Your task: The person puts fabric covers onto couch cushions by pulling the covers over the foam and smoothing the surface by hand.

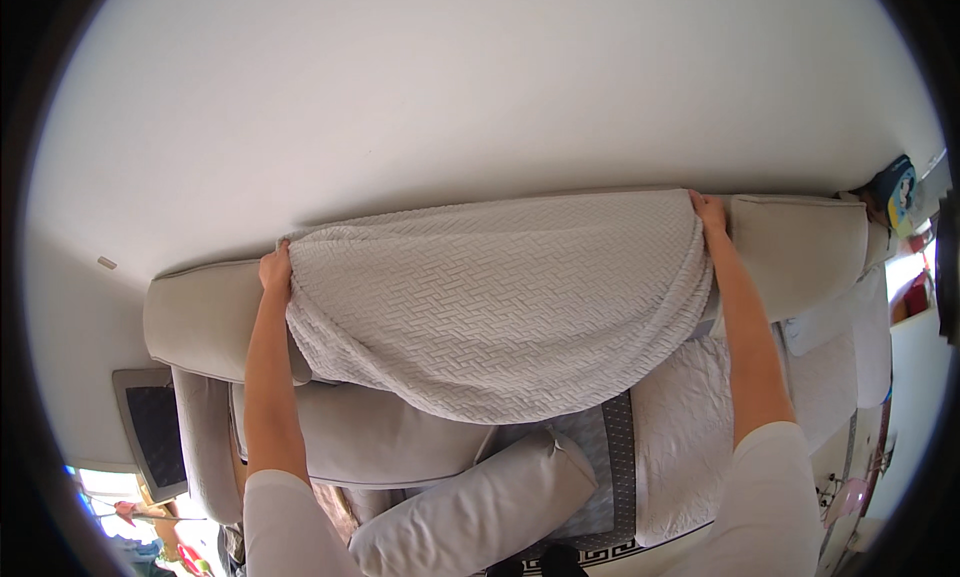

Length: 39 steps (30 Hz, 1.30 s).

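Note:
A light grey textured sofa cover [487, 299] with a woven-block pattern stretches between my two hands, over the back of a beige sofa. My left hand [276, 271] grips its left upper corner, beside a back cushion [202, 318]. At the right upper corner my right hand [709, 212] holds the cover's edge, close to another back cushion [799, 254]. Its lower edge hangs in a loose curve and hides the middle of the sofa back. Below it lies a beige seat cushion [382, 431], partly covered by my left arm.
A bolster-like cushion [480, 502] lies aslant on the near side, over the exposed grey sofa base [592, 457]. Quilted seat cushions [682, 427] extend rightward. A white wall [480, 89] rises behind the sofa. A dark-screened panel [154, 431] stands at the left, a printed bag [896, 191] far right.

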### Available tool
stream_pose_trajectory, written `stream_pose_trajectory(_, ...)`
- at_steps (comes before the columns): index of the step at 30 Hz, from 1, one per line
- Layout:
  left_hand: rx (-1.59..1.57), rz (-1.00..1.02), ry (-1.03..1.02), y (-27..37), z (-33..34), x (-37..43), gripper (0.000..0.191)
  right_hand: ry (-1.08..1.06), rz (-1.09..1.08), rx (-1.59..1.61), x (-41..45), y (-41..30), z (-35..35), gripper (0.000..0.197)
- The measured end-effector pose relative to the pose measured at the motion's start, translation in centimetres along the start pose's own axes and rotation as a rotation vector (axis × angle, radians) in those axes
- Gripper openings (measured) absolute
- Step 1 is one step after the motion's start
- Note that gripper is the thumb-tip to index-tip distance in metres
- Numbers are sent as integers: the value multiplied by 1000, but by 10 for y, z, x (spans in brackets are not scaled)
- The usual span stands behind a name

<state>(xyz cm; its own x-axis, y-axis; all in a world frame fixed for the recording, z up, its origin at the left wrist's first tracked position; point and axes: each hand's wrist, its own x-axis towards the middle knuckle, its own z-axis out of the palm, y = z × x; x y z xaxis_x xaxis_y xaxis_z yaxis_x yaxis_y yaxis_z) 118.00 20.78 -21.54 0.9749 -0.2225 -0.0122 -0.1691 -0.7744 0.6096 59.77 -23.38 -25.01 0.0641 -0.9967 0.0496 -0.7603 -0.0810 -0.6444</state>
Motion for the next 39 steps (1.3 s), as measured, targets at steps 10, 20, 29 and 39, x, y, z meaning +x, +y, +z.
stream_pose_trajectory(10,-360,133,-204,-16,19,6,34,-24,-231,88,-2,14,-2,38)
stream_pose_trajectory(20,-932,-213,-362,-15,-48,-93,34,-224,224,952,-80,44,-51,32)
stream_pose_trajectory(29,-895,-23,-282,-53,-73,-104,27,144,-104,646,-129,4,-56,28)
stream_pose_trajectory(39,-858,277,-151,12,-80,-64,33,-14,-240,785,-82,-43,-67,30)
